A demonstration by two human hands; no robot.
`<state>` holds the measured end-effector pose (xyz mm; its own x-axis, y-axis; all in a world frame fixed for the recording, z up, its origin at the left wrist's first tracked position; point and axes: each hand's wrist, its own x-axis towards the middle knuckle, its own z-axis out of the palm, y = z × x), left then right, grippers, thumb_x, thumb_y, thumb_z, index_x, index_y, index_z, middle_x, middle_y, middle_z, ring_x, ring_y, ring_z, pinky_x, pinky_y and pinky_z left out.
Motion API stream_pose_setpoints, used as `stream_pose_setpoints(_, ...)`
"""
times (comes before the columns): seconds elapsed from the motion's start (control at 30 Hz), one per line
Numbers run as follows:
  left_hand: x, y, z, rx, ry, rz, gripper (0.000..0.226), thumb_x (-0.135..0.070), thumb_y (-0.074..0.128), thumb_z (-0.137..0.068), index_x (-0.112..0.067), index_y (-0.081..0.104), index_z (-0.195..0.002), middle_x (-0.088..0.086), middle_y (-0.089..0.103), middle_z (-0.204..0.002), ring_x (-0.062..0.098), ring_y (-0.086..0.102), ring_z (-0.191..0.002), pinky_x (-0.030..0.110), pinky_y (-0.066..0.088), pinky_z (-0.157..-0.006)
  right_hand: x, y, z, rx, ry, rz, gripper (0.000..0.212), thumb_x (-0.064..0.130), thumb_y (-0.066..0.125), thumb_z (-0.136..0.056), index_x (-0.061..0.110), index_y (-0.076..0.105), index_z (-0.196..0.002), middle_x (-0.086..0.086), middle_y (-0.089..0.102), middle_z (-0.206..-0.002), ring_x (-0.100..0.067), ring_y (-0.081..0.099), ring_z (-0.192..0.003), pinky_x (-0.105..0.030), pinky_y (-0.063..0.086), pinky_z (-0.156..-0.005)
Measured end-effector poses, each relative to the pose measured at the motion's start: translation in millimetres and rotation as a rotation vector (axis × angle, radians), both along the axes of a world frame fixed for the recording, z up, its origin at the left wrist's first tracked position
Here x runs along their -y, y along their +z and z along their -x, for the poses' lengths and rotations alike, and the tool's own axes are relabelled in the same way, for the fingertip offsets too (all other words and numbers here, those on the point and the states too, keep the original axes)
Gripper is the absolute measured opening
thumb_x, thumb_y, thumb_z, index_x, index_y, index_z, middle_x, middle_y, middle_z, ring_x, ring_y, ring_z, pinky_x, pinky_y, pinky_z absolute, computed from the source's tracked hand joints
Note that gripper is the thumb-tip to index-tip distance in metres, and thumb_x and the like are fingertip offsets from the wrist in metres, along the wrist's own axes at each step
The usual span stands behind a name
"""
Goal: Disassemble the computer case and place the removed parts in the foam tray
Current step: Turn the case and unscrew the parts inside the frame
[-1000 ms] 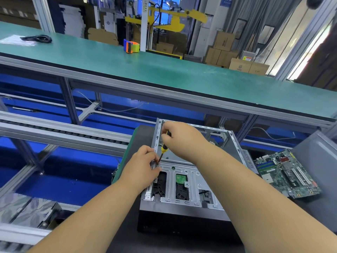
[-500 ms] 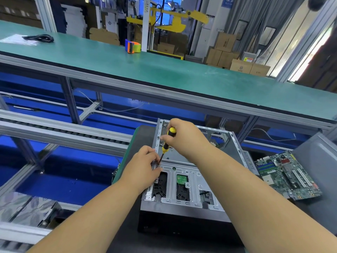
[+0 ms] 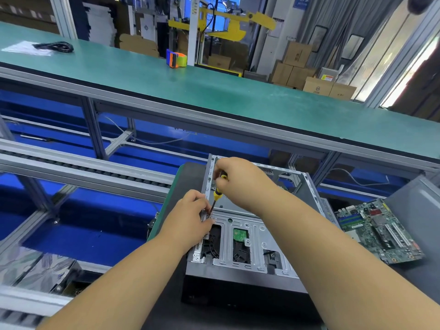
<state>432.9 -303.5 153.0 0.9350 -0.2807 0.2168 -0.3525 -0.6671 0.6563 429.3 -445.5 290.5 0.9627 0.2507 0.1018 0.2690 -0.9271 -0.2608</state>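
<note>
An open grey computer case [image 3: 252,236] lies flat on the dark bench in front of me. My right hand [image 3: 238,179] grips a yellow-and-black screwdriver [image 3: 217,194], its tip down at the left rail of the drive cage. My left hand [image 3: 190,215] rests on that left edge, fingertips pinched around the shaft near the tip. The screw itself is hidden by my fingers. A removed green motherboard [image 3: 378,229] lies to the right of the case. No foam tray is in view.
A grey panel [image 3: 419,210] sits at the far right behind the motherboard. A long green conveyor table [image 3: 214,91] runs across above, with a tape dispenser [image 3: 176,58] and a black cable [image 3: 53,46]. Roller rails [image 3: 83,167] and silver bags [image 3: 35,270] lie to the left.
My right hand has shifted on the screwdriver handle, as in turning it, and more yellow handle shows. My left hand stays at the tip. The case has not moved.
</note>
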Motion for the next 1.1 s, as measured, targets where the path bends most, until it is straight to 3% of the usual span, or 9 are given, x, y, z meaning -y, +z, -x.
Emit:
stream_pose_setpoints(0.13,0.3,-0.9,-0.8,-0.002,0.001,-0.001,0.018,-0.033,0.075,-0.082,-0.032,0.059,-0.091,-0.022,0.041,-0.115,0.004,0.048,-0.104,0.022,0.043,-0.081,2.0,-0.9,-0.7,0.024,0.003,0.024,0.013,0.020,0.049,-0.092,0.020,0.060,-0.099,0.003,0.057,-0.094,-0.021,0.054,-0.088,-0.030,0.036,-0.069)
stream_pose_setpoints(0.23,0.0,-1.3,-0.5,-0.004,0.004,0.000,0.019,-0.034,0.074,-0.081,-0.033,0.059,-0.092,-0.023,0.040,-0.114,0.003,0.047,-0.103,0.021,0.041,-0.080,3.5,-2.9,-1.7,0.077,-0.007,0.138,0.027,0.048,0.047,-0.097,0.022,0.057,-0.095,0.005,0.058,-0.083,-0.019,0.055,-0.079,-0.032,0.037,-0.063)
stream_pose_setpoints(0.3,-0.3,-1.7,-0.5,-0.002,0.005,-0.005,0.020,-0.034,0.075,-0.081,-0.034,0.058,-0.092,-0.024,0.040,-0.114,0.002,0.047,-0.103,0.021,0.041,-0.080,4.1,-3.0,-4.1,0.118,-0.009,0.207,0.037,0.056,0.043,-0.097,0.022,0.056,-0.095,0.006,0.059,-0.081,-0.016,0.054,-0.075,-0.032,0.036,-0.059)
stream_pose_setpoints(0.43,-0.7,-2.0,-0.2,0.000,0.001,0.011,0.019,-0.034,0.075,-0.081,-0.034,0.059,-0.090,-0.024,0.040,-0.113,0.001,0.047,-0.103,0.019,0.038,-0.079,7.2,-6.7,-5.8,0.059,0.010,0.047,0.014,0.033,0.049,-0.101,0.021,0.053,-0.108,0.006,0.058,-0.084,-0.019,0.054,-0.075,-0.031,0.035,-0.057)
stream_pose_setpoints(0.6,-1.6,-2.9,-0.7,0.006,0.000,0.014,0.019,-0.035,0.076,-0.080,-0.031,0.061,-0.092,-0.023,0.041,-0.114,0.001,0.047,-0.103,0.019,0.039,-0.079,9.2,-10.9,-4.8,-0.040,-0.019,-0.183,0.008,0.022,0.052,-0.097,0.023,0.046,-0.102,0.005,0.054,-0.078,-0.014,0.049,-0.058,-0.018,0.034,-0.041)
stream_pose_setpoints(0.67,-1.6,-3.1,-1.3,0.005,-0.004,0.014,0.019,-0.035,0.076,-0.080,-0.031,0.061,-0.092,-0.022,0.041,-0.114,0.001,0.048,-0.103,0.019,0.039,-0.079,8.0,-12.0,-4.4,-0.028,-0.025,-0.130,0.008,0.027,0.052,-0.096,0.022,0.047,-0.099,0.002,0.056,-0.081,-0.019,0.052,-0.064,-0.026,0.037,-0.047)
stream_pose_setpoints(0.8,-1.3,-2.3,-1.7,-0.008,-0.002,0.006,0.020,-0.036,0.075,-0.080,-0.033,0.059,-0.093,-0.023,0.040,-0.114,0.001,0.048,-0.102,0.023,0.044,-0.082,4.8,-9.4,-4.3,0.073,-0.051,0.091,0.039,0.060,0.045,-0.095,0.021,0.051,-0.093,0.005,0.056,-0.075,-0.014,0.052,-0.067,-0.031,0.036,-0.052)
stream_pose_setpoints(0.93,-0.6,-2.4,-2.1,-0.004,-0.004,0.004,0.020,-0.036,0.075,-0.080,-0.033,0.060,-0.093,-0.022,0.041,-0.115,0.002,0.049,-0.102,0.022,0.043,-0.081,2.7,-7.3,-5.0,0.009,-0.050,-0.023,0.022,0.042,0.053,-0.098,0.020,0.052,-0.095,0.004,0.061,-0.075,-0.014,0.052,-0.065,-0.030,0.036,-0.052)
stream_pose_setpoints(1.1,-1.0,-3.1,-2.8,0.000,-0.005,-0.004,0.020,-0.036,0.075,-0.080,-0.034,0.060,-0.092,-0.022,0.041,-0.117,0.002,0.048,-0.105,0.022,0.043,-0.082,0.5,-7.9,-1.8,-0.008,-0.069,-0.147,0.013,0.026,0.055,-0.096,0.017,0.048,-0.102,-0.005,0.061,-0.084,-0.023,0.057,-0.072,-0.039,0.048,-0.062)
